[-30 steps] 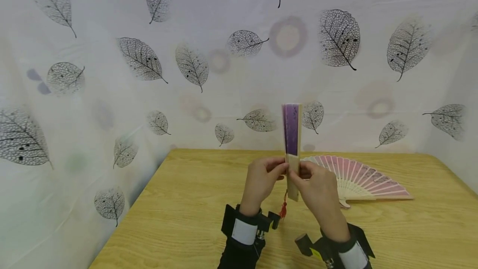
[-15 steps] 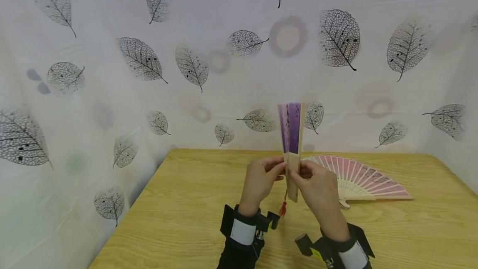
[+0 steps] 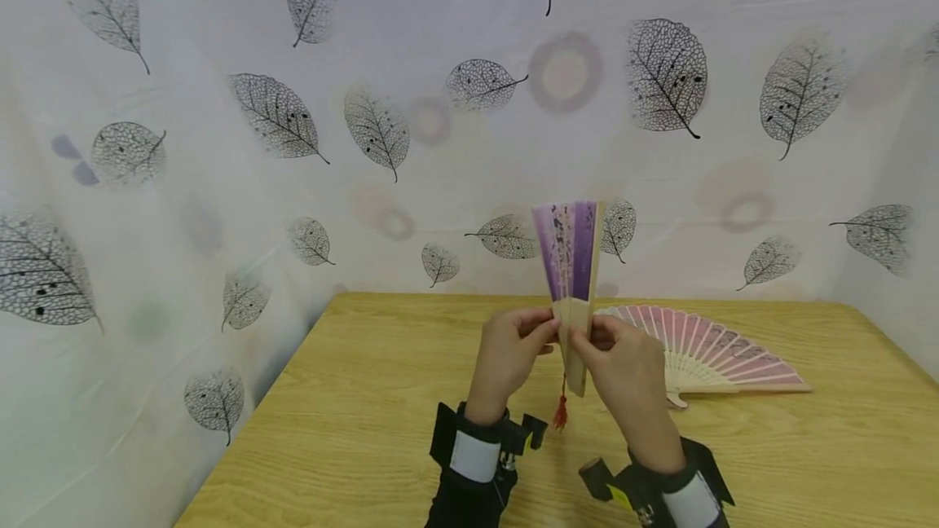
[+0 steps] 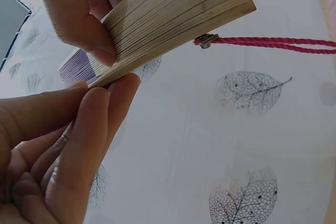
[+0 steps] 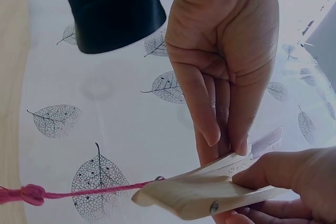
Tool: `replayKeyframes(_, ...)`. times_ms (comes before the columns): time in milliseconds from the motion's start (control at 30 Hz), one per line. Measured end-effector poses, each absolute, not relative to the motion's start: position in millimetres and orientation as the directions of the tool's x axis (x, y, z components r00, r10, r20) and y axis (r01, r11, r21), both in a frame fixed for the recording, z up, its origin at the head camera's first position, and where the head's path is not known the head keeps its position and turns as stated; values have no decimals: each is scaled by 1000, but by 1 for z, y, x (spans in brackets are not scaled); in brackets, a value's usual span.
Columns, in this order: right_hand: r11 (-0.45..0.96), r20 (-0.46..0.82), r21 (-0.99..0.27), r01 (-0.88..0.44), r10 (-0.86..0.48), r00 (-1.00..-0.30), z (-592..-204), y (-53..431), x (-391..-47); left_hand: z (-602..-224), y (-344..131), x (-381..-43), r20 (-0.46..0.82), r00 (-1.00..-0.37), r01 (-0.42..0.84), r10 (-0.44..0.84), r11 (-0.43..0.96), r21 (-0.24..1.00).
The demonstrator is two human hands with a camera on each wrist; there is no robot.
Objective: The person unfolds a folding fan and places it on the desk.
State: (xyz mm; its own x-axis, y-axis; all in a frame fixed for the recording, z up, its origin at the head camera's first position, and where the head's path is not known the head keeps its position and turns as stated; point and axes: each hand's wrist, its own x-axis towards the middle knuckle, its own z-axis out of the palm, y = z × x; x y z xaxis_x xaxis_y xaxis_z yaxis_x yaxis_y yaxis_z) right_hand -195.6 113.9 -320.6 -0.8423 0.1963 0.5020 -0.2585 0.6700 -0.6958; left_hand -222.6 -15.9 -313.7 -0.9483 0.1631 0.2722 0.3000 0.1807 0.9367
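Above the wooden table, a purple folding fan (image 3: 563, 255) stands upright, spread only a little, its pale ribs pointing down. My left hand (image 3: 509, 353) pinches its left outer rib between thumb and fingers. On the other side, my right hand (image 3: 626, 361) grips the right part of the ribs, thumb in front. A red tassel (image 3: 561, 414) hangs from the fan's bottom end. The left wrist view shows the stacked edges of the bamboo ribs (image 4: 173, 14) and the tassel's cord (image 4: 273, 41). A metal rivet (image 5: 213, 206) is visible at the base in the right wrist view.
A pink folding fan (image 3: 722, 349) lies spread on the table (image 3: 352, 398) behind and right of my right hand, partly covered by it. A white curtain (image 3: 469, 153) with leaf prints hangs behind the table and along its sides.
The purple fan's left side has swung leftward, so more purple folds show. My left hand has shifted slightly left with it; the right hand stays almost still. The tassel has swayed.
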Motion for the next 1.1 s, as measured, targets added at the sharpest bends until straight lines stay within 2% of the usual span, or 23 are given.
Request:
replayKeyframes(467,682,542,-673,-285,193,-818,-323,116,-199,-315,-18,-222,306,-934,342,184,213,915)
replayKeyframes(1100,690,551,-667,-282,202,-810,-324,122,-202,-313,-18,-222,294,-936,337,193,247,909)
